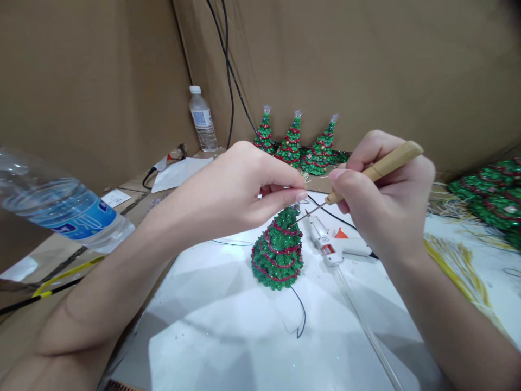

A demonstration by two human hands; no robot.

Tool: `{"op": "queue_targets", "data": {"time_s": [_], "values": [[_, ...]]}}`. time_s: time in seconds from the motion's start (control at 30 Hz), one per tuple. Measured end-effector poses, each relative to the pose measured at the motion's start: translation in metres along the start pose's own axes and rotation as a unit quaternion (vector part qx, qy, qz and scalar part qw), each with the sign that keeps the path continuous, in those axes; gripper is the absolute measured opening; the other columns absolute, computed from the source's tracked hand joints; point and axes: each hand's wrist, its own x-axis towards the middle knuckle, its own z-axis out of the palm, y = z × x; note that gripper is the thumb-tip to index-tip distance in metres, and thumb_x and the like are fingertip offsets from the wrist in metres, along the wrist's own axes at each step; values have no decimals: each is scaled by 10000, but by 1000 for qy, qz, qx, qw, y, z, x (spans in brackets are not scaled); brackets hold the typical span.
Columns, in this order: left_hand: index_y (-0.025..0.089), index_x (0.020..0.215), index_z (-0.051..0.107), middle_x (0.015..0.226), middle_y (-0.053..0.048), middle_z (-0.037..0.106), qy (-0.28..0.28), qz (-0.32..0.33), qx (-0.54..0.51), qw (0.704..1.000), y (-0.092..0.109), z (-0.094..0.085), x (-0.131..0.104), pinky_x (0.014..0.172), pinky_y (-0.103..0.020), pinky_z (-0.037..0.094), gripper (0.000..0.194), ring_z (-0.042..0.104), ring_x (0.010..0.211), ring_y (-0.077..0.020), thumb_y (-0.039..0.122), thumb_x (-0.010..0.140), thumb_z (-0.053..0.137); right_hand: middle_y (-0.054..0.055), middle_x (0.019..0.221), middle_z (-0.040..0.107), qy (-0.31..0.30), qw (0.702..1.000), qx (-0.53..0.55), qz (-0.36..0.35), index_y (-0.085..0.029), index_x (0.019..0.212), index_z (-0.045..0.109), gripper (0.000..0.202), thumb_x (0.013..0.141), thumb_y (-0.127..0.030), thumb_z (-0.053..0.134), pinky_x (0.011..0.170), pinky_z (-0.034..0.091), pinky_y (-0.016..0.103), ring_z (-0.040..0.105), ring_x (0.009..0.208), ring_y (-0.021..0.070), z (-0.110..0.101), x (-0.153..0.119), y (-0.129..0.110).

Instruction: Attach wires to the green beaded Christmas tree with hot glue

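A small green Christmas tree [280,255], wound with red glittery garland, stands upright on the white tabletop. My left hand [260,184] is closed in a pinch at its top, where a silvery bit shows below the fingertips. My fingers partly hide the treetop. In my right hand [378,190] is an awl with a wooden handle [391,163], held like a pen. Its thin metal shaft slants down left, with the tip at the tree's upper right side. I cannot tell whether the tip goes in. A dark wire [303,317] curls from the tree's base.
A white glue gun [328,247] with a long clear glue stick lies right of the tree. Several finished trees [291,136] stand behind, more [496,195] at right. Yellow wires [459,266] lie near my right forearm. Water bottles stand at left [69,206] and back [202,122].
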Motion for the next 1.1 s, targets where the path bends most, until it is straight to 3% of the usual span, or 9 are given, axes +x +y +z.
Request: {"op": "queue_targets", "data": {"time_s": [1.1], "values": [[178,746,663,671,15,641,1,-6,-6,1000,0,0,0,509,-244,294,224,536,567,-90,218,900,506,-72,477,345,-6,1000,-1,30,-222,515,410,279,668,-79,595,411,266,266,363,419,82,-1,1,-3]]}}
